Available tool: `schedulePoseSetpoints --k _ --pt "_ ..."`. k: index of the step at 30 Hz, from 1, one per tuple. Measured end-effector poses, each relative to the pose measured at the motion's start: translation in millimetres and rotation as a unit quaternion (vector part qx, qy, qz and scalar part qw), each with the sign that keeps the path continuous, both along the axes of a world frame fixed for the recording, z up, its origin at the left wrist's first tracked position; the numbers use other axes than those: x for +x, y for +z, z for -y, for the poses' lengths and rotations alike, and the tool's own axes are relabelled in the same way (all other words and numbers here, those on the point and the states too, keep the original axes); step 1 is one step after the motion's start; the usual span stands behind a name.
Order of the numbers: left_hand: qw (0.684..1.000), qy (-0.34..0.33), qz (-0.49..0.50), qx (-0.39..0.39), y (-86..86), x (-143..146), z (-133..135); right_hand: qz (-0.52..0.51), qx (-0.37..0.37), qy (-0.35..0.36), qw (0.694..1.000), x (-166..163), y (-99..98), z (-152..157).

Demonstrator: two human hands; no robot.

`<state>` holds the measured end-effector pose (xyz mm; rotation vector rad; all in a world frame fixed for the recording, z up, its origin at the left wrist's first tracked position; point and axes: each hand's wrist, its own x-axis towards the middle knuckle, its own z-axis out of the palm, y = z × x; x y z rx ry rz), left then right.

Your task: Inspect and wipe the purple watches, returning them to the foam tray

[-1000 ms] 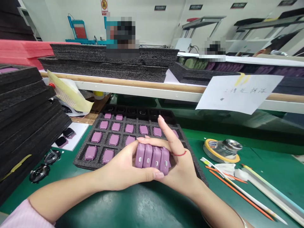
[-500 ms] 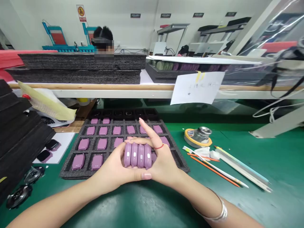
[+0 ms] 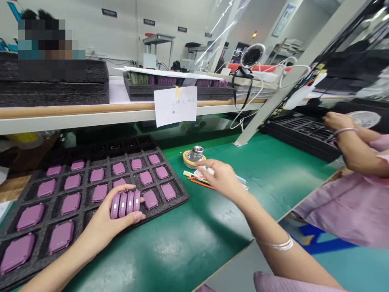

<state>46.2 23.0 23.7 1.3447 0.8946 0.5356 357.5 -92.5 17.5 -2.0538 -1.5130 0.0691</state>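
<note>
My left hand (image 3: pixel 101 225) is shut on a row of several purple watch cases (image 3: pixel 125 204), held on edge over the near side of a black foam tray (image 3: pixel 180 198). Most of the tray's pockets hold one purple case each (image 3: pixel 146 177). My right hand (image 3: pixel 223 177) is away from the stack, out to the right over the green mat, its index finger stretched out above a white wad (image 3: pixel 209 171) and thin orange and white sticks (image 3: pixel 200 182). It holds nothing I can see.
A yellow tape roll with a metal jar (image 3: pixel 193 156) stands just beyond the sticks. A shelf with a paper note (image 3: pixel 175 105) and black foam trays runs across the back. A slanted metal post (image 3: pixel 273 101) stands behind the mat, and a co-worker's arm (image 3: pixel 349 142) is at the right.
My right hand has let go of the stack and moved right to the sticks. The left hand keeps the stack alone. The view has swung to the right.
</note>
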Motion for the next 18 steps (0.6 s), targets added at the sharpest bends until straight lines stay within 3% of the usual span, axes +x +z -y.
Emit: schedulePoseSetpoints --k 3,8,13,18 --pt "1.000 -0.021 -0.010 -0.005 0.7 -0.6 -1.8 0.011 -0.066 -0.110 0.992 51.8 -16.6 7.8" --pt "0.997 -0.035 0.021 -0.060 -1.3 -3.4 -6.0 -0.002 -0.106 -0.146 0.984 74.7 -34.0 10.7" --pt "0.997 -0.016 0.038 -0.069 0.2 -2.2 -3.4 0.010 -0.012 -0.170 0.985 73.8 -11.3 -3.4" --pt "1.000 -0.023 -0.008 0.011 -4.9 -1.0 -1.3 0.034 0.027 -0.128 0.991 66.6 9.6 -36.6"
